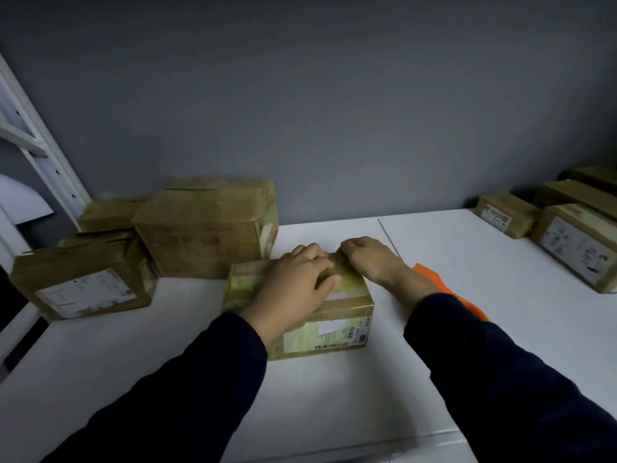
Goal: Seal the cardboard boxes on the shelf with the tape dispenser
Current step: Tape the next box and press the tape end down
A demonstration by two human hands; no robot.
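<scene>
While it sits mid-shelf, the small cardboard box [337,314] has both hands on its top. The left hand [293,279] lies flat across the lid, fingers straight and close together. The right hand [370,259] rests at the far right corner, fingers bent, tips on the far edge; whether they pinch anything cannot be told. An orange object [434,282] lies just right, partly under the right forearm. More boxes [207,228] stand far left and others [577,245] far right on the white shelf [334,402].
</scene>
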